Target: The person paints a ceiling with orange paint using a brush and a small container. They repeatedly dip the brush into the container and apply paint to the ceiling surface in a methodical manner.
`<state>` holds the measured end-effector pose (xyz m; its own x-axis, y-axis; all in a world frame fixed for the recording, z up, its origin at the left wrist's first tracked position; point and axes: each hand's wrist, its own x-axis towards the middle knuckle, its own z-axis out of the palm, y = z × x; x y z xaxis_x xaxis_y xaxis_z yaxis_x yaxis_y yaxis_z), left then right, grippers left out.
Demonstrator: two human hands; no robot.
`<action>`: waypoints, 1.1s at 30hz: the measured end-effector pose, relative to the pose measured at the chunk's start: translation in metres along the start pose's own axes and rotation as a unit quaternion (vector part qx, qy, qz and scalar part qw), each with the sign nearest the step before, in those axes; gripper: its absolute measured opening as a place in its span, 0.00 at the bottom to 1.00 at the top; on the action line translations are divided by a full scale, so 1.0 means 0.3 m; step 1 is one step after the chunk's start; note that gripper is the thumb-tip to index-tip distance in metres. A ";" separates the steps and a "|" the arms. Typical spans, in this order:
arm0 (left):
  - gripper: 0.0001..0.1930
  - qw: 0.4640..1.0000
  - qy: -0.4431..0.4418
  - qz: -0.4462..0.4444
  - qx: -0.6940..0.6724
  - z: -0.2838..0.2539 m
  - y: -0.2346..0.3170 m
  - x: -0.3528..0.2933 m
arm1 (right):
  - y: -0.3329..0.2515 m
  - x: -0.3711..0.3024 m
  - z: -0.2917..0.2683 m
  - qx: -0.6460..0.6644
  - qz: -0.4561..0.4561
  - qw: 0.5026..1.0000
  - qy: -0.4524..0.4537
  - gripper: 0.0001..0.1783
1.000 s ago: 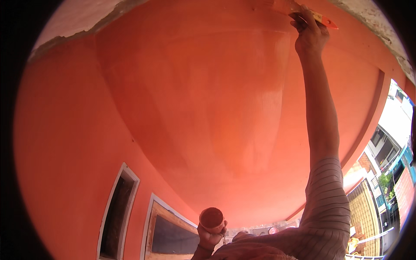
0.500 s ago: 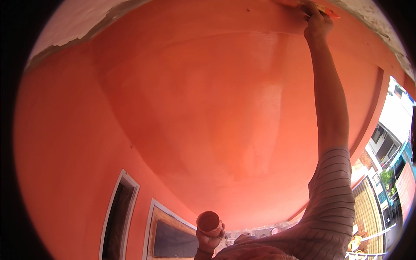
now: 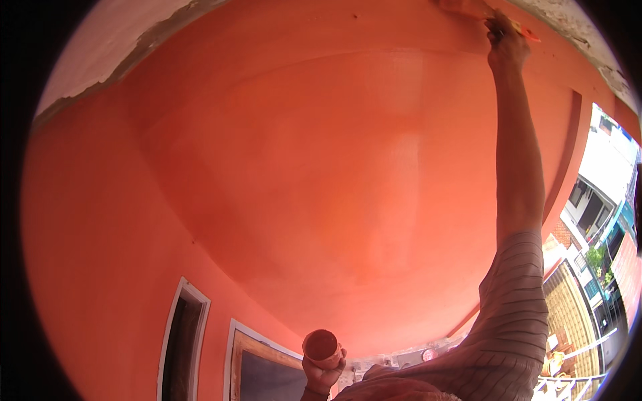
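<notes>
R hand (image 3: 506, 45) is stretched up at full arm's length, fingers wrapped tight round a paintbrush (image 3: 515, 27) w/ an orange-tipped handle; bristles sit on the orange wall (image 3: 321, 174) right at the top, just below the ragged line where bare grey-white plaster (image 3: 575, 30) begins. L hand (image 3: 322, 374) is low, near the chest, fingers curled round a small round paint cup (image 3: 321, 345), held upright w/ its mouth open.

Doing it well, as I judge it: this is cutting-in work, so light pressure, bristle tips only, stroke running along the plaster line rather than across it. Arm is nearly locked out, so control prob. comes from the wrist; short passes beat long ones. Keep the cup level, since the eyes are turned up and away from it.

Edges & room: the paint boundary above the brush is uneven, crumbly-looking, so bristles may snag there. To the R a vertical wall corner (image 3: 568, 154) stands near the arm, w/ open air, other buildings and a railing (image 3: 568, 384) beyond, so little room that side. To the L the wall is broad and unbroken; plenty of sweep. Lower down, two framed openings (image 3: 184, 347) sit well apart from the brush.
</notes>
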<state>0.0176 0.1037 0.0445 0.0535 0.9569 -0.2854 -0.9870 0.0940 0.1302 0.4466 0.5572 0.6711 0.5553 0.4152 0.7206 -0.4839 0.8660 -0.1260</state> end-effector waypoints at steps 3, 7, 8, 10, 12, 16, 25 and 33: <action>0.27 1.000 -0.008 -0.021 0.002 0.035 -0.004 0.030 | 0.037 0.005 0.062 -0.032 -0.017 0.998 -0.049 0.09; 0.27 1.000 -0.020 -0.013 0.011 0.070 -0.022 0.055 | 0.033 0.041 0.074 -0.088 -0.046 0.994 -0.044 0.11; 0.27 1.000 -0.022 -0.016 0.012 0.074 -0.023 0.055 | 0.015 0.061 0.058 -0.106 -0.053 0.992 -0.038 0.11; 0.27 0.999 -0.024 -0.024 0.012 0.068 -0.026 0.050 | -0.022 0.101 0.010 -0.138 -0.068 0.988 -0.019 0.11; 0.27 0.999 -0.025 -0.027 -0.004 0.052 -0.026 0.040 | -0.059 0.151 -0.040 -0.163 -0.084 0.983 0.005 0.11; 0.26 0.999 -0.017 -0.022 -0.020 0.013 -0.020 0.028 | -0.133 0.269 -0.144 -0.252 -0.102 0.957 0.099 0.16; 0.25 0.998 0.032 -0.042 -0.041 0.002 0.014 0.027 | -0.247 0.343 -0.310 -0.530 -0.284 0.786 0.145 0.18; 0.25 0.999 0.040 -0.031 0.017 0.083 0.031 0.046 | -0.098 0.350 -0.252 -0.610 -0.337 0.712 0.083 0.14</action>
<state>0.0129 0.1246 0.0656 0.1008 0.9239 -0.3690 -0.9762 0.1634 0.1425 0.5703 0.5965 0.6989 0.5047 -0.2687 0.8204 0.8220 0.4399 -0.3616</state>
